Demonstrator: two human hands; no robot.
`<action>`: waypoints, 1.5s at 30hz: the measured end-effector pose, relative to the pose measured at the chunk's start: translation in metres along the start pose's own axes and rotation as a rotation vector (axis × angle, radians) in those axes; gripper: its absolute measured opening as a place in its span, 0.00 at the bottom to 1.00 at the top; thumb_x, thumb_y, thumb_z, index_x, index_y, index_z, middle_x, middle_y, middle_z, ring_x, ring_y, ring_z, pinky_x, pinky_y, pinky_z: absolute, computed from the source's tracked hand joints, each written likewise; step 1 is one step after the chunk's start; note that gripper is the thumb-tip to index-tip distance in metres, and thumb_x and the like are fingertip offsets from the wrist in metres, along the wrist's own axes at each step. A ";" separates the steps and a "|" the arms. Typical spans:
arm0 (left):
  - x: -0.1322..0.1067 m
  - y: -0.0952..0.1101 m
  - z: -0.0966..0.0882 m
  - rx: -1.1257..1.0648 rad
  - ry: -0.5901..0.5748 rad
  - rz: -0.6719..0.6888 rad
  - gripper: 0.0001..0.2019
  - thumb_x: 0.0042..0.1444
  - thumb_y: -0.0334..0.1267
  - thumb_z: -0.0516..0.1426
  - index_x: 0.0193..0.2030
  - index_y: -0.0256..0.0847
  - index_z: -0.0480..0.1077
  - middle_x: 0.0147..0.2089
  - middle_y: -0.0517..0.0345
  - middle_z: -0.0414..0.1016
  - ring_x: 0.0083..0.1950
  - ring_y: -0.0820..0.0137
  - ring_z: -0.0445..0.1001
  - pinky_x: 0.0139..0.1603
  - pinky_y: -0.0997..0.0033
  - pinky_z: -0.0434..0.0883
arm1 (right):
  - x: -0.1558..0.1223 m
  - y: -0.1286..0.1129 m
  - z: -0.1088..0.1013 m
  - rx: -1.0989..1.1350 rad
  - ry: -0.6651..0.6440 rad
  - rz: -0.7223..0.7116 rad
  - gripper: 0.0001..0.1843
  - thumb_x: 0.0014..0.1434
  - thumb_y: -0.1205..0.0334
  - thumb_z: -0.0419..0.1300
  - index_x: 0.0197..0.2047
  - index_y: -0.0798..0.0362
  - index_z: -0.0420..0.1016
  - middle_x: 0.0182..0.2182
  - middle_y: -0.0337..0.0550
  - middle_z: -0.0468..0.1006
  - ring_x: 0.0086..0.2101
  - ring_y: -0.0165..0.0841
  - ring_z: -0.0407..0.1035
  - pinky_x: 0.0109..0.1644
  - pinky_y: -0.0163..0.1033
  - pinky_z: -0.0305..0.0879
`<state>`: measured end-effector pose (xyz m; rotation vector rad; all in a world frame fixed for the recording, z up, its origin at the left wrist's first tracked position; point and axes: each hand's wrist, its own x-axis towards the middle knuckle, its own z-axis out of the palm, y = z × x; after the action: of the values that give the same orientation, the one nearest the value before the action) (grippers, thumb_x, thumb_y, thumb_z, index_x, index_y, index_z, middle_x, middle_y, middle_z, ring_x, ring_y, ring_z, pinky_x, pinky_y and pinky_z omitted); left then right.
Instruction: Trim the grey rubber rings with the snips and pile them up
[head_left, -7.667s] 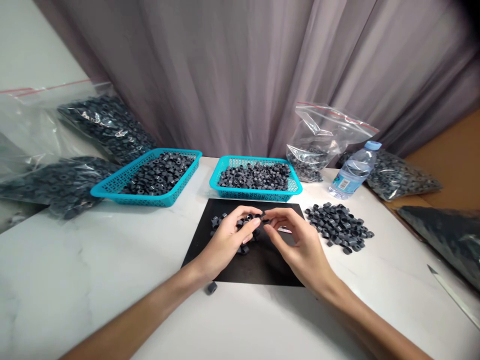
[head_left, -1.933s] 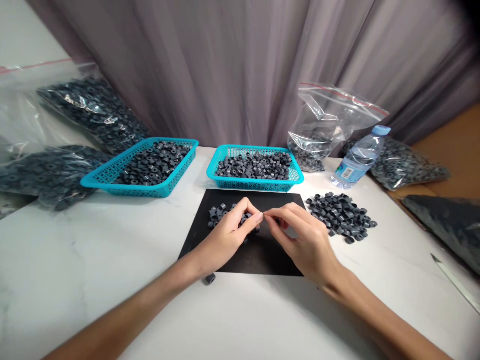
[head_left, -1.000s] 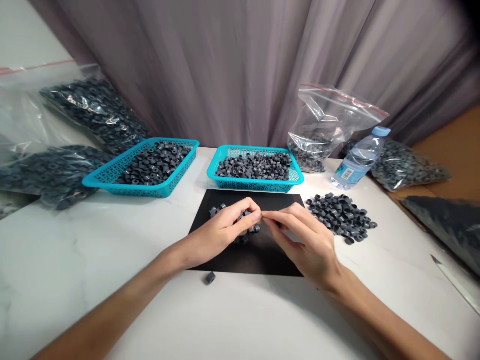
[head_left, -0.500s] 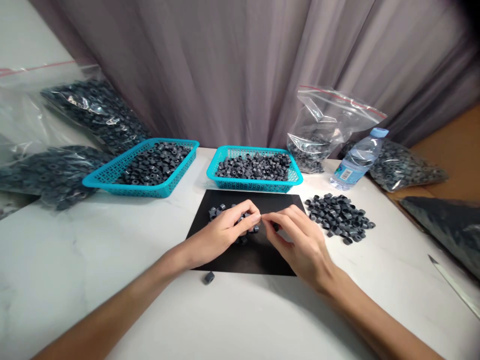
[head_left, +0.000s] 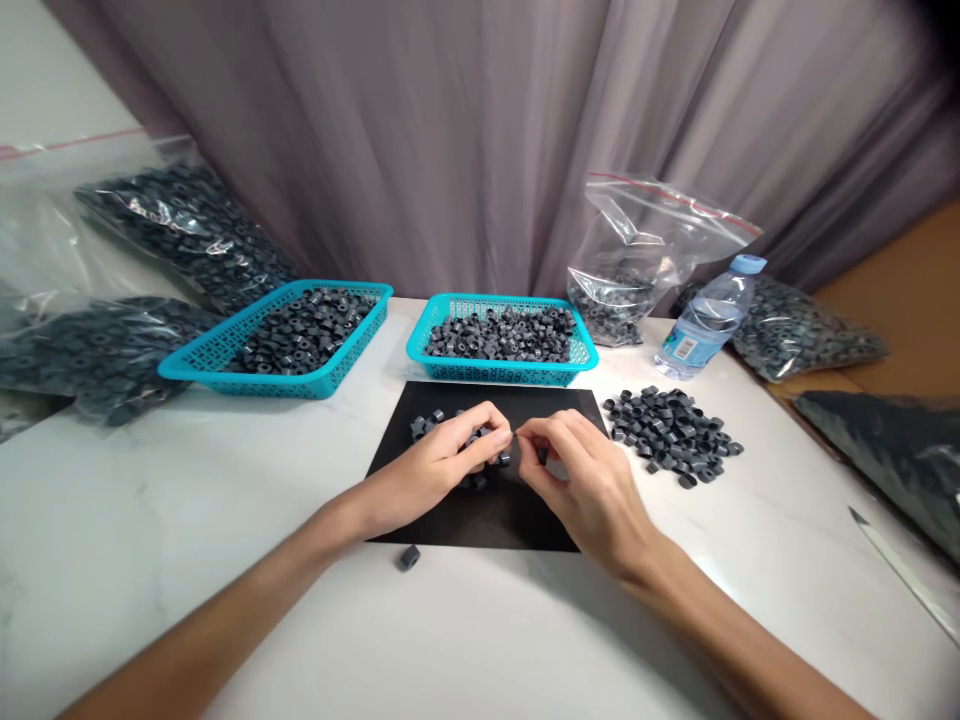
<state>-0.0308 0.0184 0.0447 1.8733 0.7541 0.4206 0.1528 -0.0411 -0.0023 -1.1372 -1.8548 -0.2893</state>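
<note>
Over a black mat point(head_left: 480, 525), my left hand point(head_left: 450, 455) is closed in a pinch, thumb against bent fingers. My right hand point(head_left: 585, 475) pinches just beside it, the fingertips of both nearly meeting. A tiny dark bit shows between the fingertips, too small to name. Partly hidden behind my left hand lies a group of small dark grey ring-like plastic parts point(head_left: 427, 423) on the mat. One dark part point(head_left: 542, 455) shows under my right fingers; whether it is held I cannot tell. A single grey part point(head_left: 409, 558) rests on the table near the mat's front edge.
Two turquoise baskets, left point(head_left: 322, 385) and middle point(head_left: 495, 370), hold many grey parts. A loose pile point(head_left: 675, 435) lies right of the mat. Around stand filled clear bags point(head_left: 622, 290), a water bottle point(head_left: 709, 315) and, far right, a pointed pale tool point(head_left: 892, 565).
The whole view has shifted slightly, so everything sits a little further left. My fingertips have drawn slightly apart; both hands stay pinched over the mat.
</note>
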 end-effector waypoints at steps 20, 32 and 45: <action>-0.002 0.000 -0.001 -0.065 0.038 -0.005 0.13 0.70 0.50 0.51 0.41 0.43 0.65 0.35 0.64 0.61 0.36 0.72 0.59 0.39 0.70 0.60 | 0.004 0.004 -0.007 0.210 -0.056 0.023 0.07 0.68 0.70 0.58 0.46 0.54 0.75 0.32 0.42 0.74 0.32 0.32 0.68 0.36 0.38 0.68; 0.002 -0.002 0.004 -0.428 -0.035 -0.039 0.12 0.68 0.48 0.54 0.41 0.41 0.65 0.35 0.63 0.59 0.32 0.74 0.54 0.32 0.71 0.54 | 0.005 -0.005 -0.011 0.317 0.119 0.166 0.12 0.64 0.71 0.62 0.50 0.52 0.74 0.34 0.42 0.75 0.30 0.31 0.69 0.35 0.38 0.72; 0.000 0.000 0.003 -0.452 -0.054 -0.016 0.10 0.69 0.45 0.54 0.45 0.41 0.68 0.37 0.61 0.62 0.32 0.75 0.56 0.33 0.71 0.55 | 0.008 -0.009 -0.015 0.308 0.157 0.121 0.11 0.64 0.74 0.59 0.47 0.51 0.74 0.46 0.50 0.74 0.42 0.36 0.75 0.44 0.44 0.79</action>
<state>-0.0287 0.0162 0.0431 1.4483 0.5800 0.4830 0.1531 -0.0500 0.0148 -0.9788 -1.6192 -0.0202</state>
